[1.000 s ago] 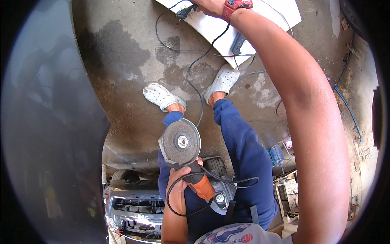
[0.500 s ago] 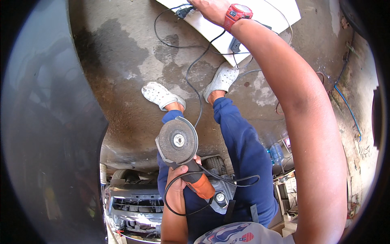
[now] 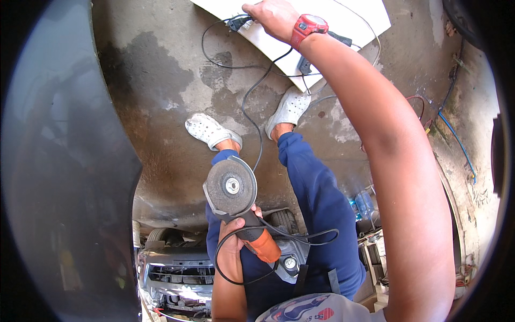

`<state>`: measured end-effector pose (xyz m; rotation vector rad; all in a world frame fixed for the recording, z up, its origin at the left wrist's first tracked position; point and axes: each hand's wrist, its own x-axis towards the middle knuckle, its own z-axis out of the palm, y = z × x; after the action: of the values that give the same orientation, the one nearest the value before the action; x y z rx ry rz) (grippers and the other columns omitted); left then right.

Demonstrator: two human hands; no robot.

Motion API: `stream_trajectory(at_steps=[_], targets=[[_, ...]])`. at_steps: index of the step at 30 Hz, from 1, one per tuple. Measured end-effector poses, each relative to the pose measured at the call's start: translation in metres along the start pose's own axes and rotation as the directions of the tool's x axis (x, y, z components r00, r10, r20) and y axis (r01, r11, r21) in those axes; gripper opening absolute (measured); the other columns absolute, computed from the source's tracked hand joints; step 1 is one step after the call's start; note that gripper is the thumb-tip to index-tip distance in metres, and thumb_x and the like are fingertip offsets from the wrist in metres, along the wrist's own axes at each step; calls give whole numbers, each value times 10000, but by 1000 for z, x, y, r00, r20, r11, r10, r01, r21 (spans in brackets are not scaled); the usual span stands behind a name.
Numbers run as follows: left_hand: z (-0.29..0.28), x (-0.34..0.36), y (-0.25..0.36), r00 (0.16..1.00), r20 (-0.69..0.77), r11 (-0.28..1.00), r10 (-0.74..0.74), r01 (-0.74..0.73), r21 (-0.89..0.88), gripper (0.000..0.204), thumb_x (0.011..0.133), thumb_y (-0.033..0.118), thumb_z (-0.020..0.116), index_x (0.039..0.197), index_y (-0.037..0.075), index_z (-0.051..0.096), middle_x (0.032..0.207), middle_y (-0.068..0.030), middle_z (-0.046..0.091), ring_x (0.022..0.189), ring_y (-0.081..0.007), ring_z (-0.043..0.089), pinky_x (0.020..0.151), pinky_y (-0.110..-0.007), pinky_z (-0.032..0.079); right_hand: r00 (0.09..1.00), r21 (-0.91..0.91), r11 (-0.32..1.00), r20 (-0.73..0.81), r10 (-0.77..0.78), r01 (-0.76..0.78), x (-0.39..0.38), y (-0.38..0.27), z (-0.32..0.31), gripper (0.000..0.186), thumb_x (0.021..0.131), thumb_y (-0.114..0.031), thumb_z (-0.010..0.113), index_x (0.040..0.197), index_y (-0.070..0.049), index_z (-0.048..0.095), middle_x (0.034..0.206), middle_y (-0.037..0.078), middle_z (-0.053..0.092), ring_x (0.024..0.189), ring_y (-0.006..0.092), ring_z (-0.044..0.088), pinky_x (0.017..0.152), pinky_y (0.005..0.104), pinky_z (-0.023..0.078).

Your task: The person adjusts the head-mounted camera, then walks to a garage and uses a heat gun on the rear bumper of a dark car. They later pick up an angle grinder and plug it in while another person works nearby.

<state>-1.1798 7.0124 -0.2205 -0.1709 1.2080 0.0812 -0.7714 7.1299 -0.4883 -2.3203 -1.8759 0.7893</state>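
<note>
My left hand (image 3: 233,234) wraps round the dark neck of an angle grinder (image 3: 263,246) with an orange rear body. Its grey grinding disc (image 3: 228,188) faces up under a metal guard. From the grinder's rear a black cord (image 3: 220,268) loops round my left wrist. My right hand (image 3: 274,20), with a red watch (image 3: 308,29) on the wrist, reaches far forward over a white board (image 3: 354,19). Its fingers are curled at a black plug (image 3: 237,23) by the board's edge; the fingertips are partly hidden.
A dark glossy panel (image 3: 59,161) fills the left side. Behind my legs are a car front with its grille exposed (image 3: 182,273) and a detached headlamp (image 3: 289,263). Cords trail over the stained concrete floor (image 3: 155,107). A blue hose (image 3: 456,137) lies by the right wall.
My right hand has come slightly back toward me, and more of it shows at the plug. The left hand still holds the grinder in nearly the same place. The whole view has shifted a little.
</note>
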Motion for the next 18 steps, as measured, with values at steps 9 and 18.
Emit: stream_trajectory(at_steps=[9, 18], targets=[[-4, 0, -2, 1000, 14, 1000, 14, -14, -23, 672, 787, 291, 839, 1287, -25, 520, 1097, -128, 579, 1022, -268, 620, 867, -370, 592, 894, 401, 897, -308, 325, -187, -106, 77, -72, 328, 896, -217, 768, 1178, -57, 722, 1041, 175, 771, 1001, 278, 746, 877, 416, 588], [2, 2, -1, 999, 51, 995, 19, -14, -95, 674, 782, 284, 849, 1261, -47, 510, 1077, -128, 566, 1020, -267, 623, 906, -371, 622, 136, 981, 115, -93, 986, -159, -182, 82, -54, 243, 1055, -247, 637, 1169, -35, 670, 740, -14, 618, 539, 40, 471, 446, 201, 333]])
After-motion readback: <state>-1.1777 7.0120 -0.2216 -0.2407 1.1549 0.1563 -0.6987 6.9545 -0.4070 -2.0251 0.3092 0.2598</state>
